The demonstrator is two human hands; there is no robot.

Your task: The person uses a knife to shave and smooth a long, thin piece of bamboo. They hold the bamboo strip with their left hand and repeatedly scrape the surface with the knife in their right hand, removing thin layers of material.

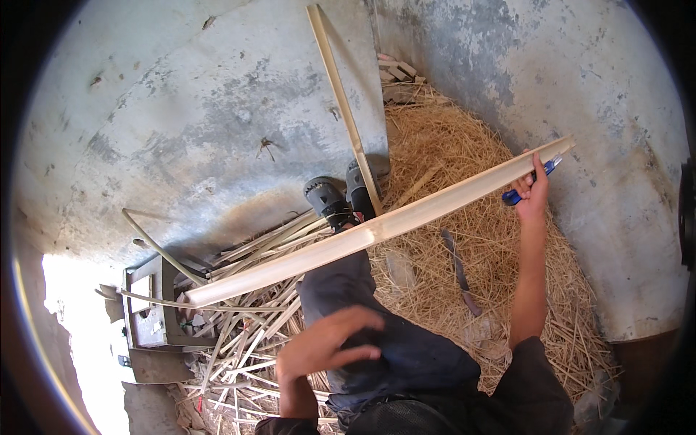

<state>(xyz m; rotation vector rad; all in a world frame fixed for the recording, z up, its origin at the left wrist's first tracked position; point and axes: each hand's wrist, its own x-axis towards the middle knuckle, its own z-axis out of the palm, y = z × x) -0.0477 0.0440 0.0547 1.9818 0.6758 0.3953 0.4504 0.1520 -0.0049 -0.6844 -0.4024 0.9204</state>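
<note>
A long, pale split bamboo piece slants across my lap, its right end raised. Close to that end, my right hand grips it, together with a blue-handled cutter that looks like a utility knife. The cutter's silvery end sticks out beyond my fingers; part of its handle is hidden by them. Above my thigh hovers my left hand, empty and a little blurred, fingers apart, below the bamboo and not touching it. A long knife with a dark blade lies on the shavings to the right of my leg.
A second bamboo strip leans on the stained grey wall by my shoes. Thin strips are heaped at left, beside a grey box-like machine. Straw-coloured shavings cover the floor, with another wall at right.
</note>
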